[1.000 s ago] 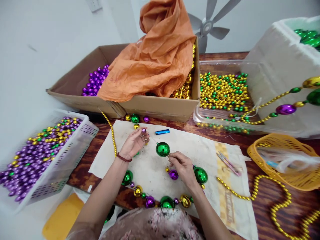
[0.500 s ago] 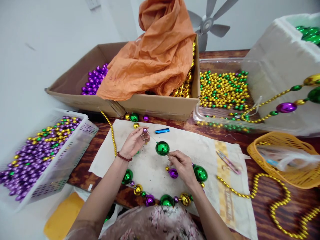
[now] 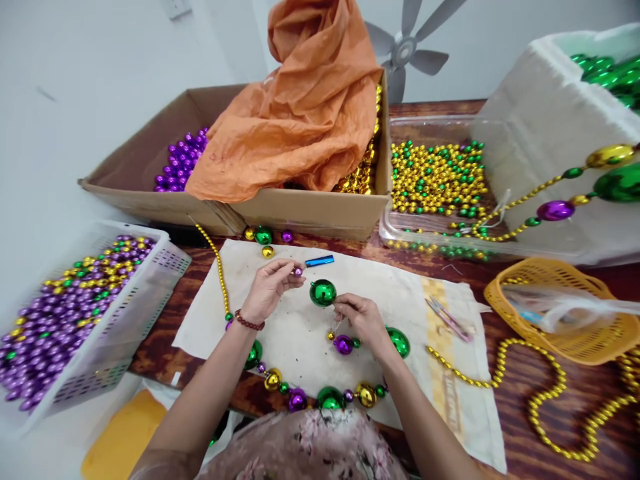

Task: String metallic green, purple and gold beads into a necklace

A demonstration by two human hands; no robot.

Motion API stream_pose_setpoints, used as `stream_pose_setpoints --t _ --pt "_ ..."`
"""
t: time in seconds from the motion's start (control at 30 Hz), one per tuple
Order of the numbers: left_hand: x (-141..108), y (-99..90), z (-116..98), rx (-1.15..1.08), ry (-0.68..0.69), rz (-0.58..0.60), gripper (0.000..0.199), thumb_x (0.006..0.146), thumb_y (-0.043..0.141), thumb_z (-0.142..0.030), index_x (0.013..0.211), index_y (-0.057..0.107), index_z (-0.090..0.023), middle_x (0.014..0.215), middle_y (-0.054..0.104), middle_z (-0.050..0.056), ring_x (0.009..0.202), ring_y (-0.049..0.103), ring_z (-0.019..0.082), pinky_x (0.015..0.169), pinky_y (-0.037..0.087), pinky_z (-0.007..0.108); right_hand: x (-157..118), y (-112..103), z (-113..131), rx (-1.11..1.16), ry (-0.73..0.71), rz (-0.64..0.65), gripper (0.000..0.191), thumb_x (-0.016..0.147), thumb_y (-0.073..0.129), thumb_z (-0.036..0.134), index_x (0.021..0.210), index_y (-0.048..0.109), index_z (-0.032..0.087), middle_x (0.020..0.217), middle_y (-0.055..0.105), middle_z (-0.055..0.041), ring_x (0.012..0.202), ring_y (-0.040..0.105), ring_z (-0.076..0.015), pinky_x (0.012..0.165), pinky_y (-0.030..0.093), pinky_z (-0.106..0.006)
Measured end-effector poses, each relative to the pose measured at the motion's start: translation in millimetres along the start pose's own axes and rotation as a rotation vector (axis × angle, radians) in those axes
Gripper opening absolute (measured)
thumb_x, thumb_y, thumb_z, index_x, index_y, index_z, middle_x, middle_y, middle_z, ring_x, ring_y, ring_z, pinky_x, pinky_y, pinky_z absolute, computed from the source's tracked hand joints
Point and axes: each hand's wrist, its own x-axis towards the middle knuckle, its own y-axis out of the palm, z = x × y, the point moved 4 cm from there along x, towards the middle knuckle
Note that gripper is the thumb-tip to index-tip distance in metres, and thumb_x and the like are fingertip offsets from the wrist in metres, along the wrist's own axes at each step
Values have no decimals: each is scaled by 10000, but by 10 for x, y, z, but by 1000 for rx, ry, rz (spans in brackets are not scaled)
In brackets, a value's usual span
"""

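Between the fingertips of my left hand (image 3: pixel 273 288) is a small purple bead (image 3: pixel 297 272). My right hand (image 3: pixel 361 320) pinches the string end beside a large green bead (image 3: pixel 323 293), which hangs just off the fingertips. Below that hand, a purple bead (image 3: pixel 343 345) and small gold and green ones dangle on the string. A strand of large green, gold and purple beads curves along the table's front edge, including a green bead (image 3: pixel 331 398) near my lap. A blue lighter-like object (image 3: pixel 319 261) lies on the white cloth (image 3: pixel 295 373), just beyond my left hand.
Scissors (image 3: pixel 447 319) lie on the cloth's right side. A white basket (image 3: pixel 165 250) of beads stands left, a cardboard box (image 3: pixel 310 217) behind, a clear tray (image 3: pixel 387 230) and a yellow basket (image 3: pixel 493 293) to the right. A gold bead chain (image 3: pixel 533 403) winds over the table.
My left fingers have closed round the small purple bead and shifted slightly toward the large green one. The whole view has slid a little leftward with the head.
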Motion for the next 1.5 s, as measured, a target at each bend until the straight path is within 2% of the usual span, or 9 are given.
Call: stream_pose_setpoints --t 0.17,0.33,0.5,0.6,0.8,1.0,1.2,1.33,1.5 --pt "-39 68 -45 176 86 -42 334 753 805 -450 904 752 -157 919 745 77 736 724 182 708 587 309 22 8 21 -62 9 52 155 723 567 307 715 668 190 613 645 0 589 628 -159 538 444 -240" --pt "-133 142 -167 386 345 -94 220 808 748 -385 817 736 -165 861 703 45 661 661 128 561 523 230 30 -80 2 -265 -16 100 182 815 531 258 803 701 195 694 702 -12 663 679 -174 648 490 -263" --pt "-282 254 -296 468 523 -114 140 891 672 -301 856 710 -171 765 668 20 670 644 121 627 549 247 1 -194 210 -598 -151 -44 203 905 541 238 954 738 231 951 763 -46 771 706 -195 724 496 -297" --pt "-352 347 -358 524 561 -76 129 923 642 -279 879 702 -174 780 677 24 700 658 124 664 555 253 -27 -48 426 -525 -332 5 224 954 532 243 1085 714 238 1111 743 -52 804 707 -177 735 506 -283" --pt "-444 389 -523 580 600 10 99 928 644 -247 888 708 -182 804 673 15 697 675 116 685 554 251 -2 341 535 -626 -500 116 181 988 540 193 1055 704 230 998 745 -44 855 700 -179 779 498 -275" --pt "-455 235 -576 501 518 11 104 920 652 -265 899 707 -179 791 701 23 690 703 144 675 594 278 60 445 520 -597 -571 128 137 978 537 183 972 669 220 996 702 -52 871 683 -168 774 489 -256" --pt "-449 114 -627 440 469 -48 163 898 678 -326 893 722 -169 785 723 37 695 716 162 684 613 298 53 427 462 -383 -422 221 138 988 456 193 936 581 220 801 682 11 641 641 -115 658 468 -226" --pt "-277 -285 -549 456 422 -199 264 850 711 -399 978 719 -168 871 734 47 701 710 156 693 605 295 35 296 609 -254 -416 125 139 988 459 250 903 565 223 680 622 28 633 598 -127 657 471 -245" --pt "82 -870 -301 780 328 -322 296 849 648 -397 1028 689 -164 937 715 68 750 688 182 729 571 316 -160 112 1162 41 -476 35 115 980 530 303 928 585 216 675 626 28 601 598 -120 599 503 -247"
